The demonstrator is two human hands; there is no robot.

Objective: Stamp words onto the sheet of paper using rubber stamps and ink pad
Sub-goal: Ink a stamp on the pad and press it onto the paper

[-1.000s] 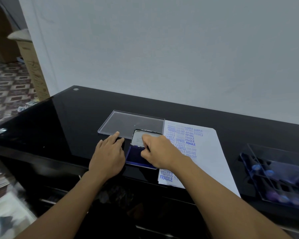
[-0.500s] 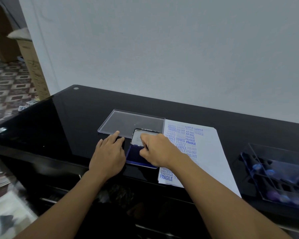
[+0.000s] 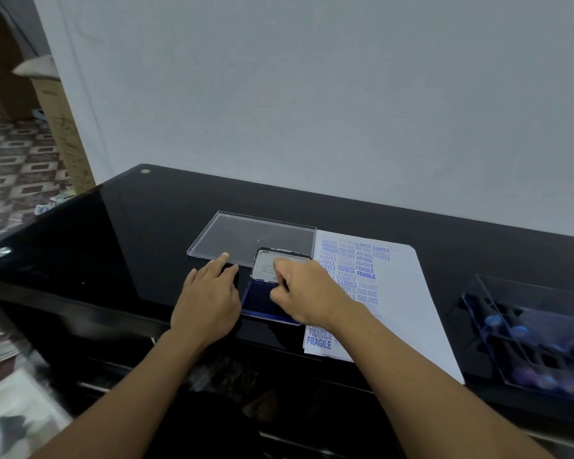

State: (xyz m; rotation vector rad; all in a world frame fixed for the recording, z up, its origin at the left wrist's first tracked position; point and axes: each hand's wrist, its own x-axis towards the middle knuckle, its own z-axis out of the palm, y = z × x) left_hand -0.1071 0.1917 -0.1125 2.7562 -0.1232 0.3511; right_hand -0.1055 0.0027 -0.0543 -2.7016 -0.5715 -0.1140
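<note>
Left hand (image 3: 206,303) flat on bench (image 3: 130,226), grip released, at 9 o'clock of ink pad (image 3: 257,300); right hand (image 3: 307,296) curled over pad, grip contents cannot be told.

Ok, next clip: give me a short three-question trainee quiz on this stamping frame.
1. True or false: the sheet of paper is blank.
2. The right hand is: A over the ink pad; B out of view; C hanging at the person's side.
3. Fill in: the bold word stamped at the sheet's near left corner is ____.
Key: 1 false; 2 A; 3 FRAGILE.
</note>
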